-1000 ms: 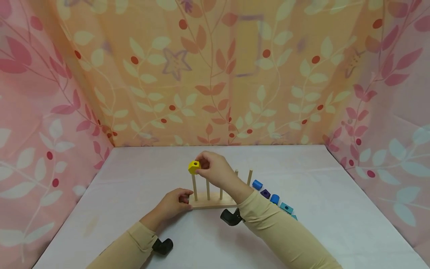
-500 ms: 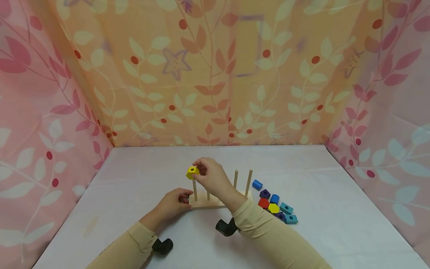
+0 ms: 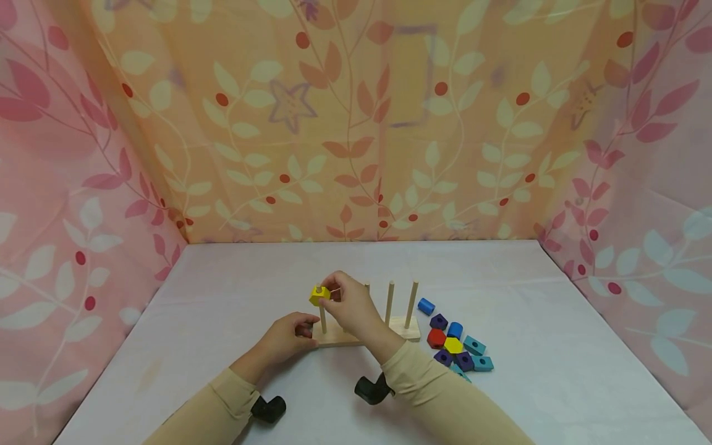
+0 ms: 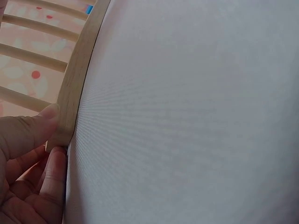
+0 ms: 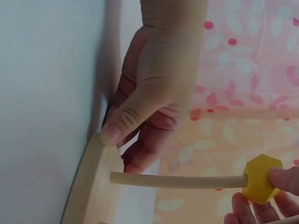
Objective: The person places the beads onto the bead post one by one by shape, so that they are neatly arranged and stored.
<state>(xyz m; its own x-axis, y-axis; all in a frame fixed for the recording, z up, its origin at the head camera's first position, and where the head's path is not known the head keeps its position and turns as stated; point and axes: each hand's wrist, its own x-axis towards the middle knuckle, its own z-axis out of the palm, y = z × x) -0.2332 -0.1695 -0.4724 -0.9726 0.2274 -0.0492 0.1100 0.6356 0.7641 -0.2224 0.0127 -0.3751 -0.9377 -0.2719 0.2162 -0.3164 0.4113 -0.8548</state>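
Note:
A wooden peg stand (image 3: 408,330) with upright pegs is on the white cloth. My left hand (image 3: 285,334) grips the left end of its base; in the left wrist view the thumb lies on the base's upper face and the fingers (image 4: 53,172) against its end. Between thumb and fingers, my right hand (image 3: 351,306) pinches a yellow hexagonal bead (image 3: 319,296). This bead is threaded on the leftmost peg (image 5: 177,180), near the top, with the peg's tip poking out above it. Part of the base and a peg are hidden behind the right hand.
Loose beads lie right of the stand: blue cylinders (image 3: 426,306), purple pentagons (image 3: 439,321), a red hexagon (image 3: 436,337), a yellow hexagon (image 3: 453,345) and several teal blocks (image 3: 483,363). Floral curtains (image 3: 356,123) enclose the table's back and sides. Black wrist mounts (image 3: 269,408) project from both sleeves.
My right hand has brought the yellow bead down from above the leftmost peg onto it. The right forearm has shifted left, uncovering more loose beads. My left hand has stayed on the base.

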